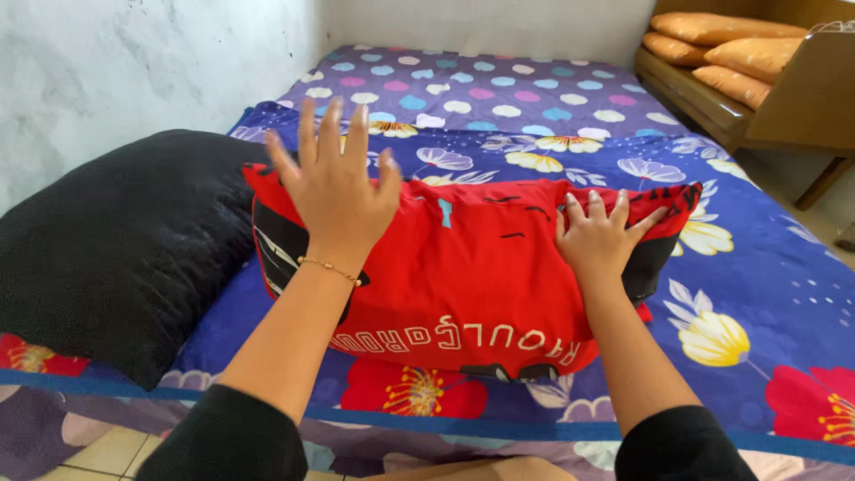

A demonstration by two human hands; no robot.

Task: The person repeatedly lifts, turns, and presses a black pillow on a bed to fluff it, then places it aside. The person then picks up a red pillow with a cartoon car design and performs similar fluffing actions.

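Note:
A red pillow (472, 267) with black panels and pale lettering lies across the near part of the bed. My left hand (337, 183) hovers raised over its left end, fingers spread, holding nothing. My right hand (601, 236) lies flat on the pillow's right side, fingers apart and pressing on the cover. A thin gold bracelet circles my left wrist. Both arms wear black sleeves.
A black pillow (125, 249) sits at the left, touching the red one. The bed carries a blue floral sheet (766, 267) and a purple dotted sheet (499, 85) farther back. A wooden bench (704, 102) with orange cushions stands at the right. White wall at left.

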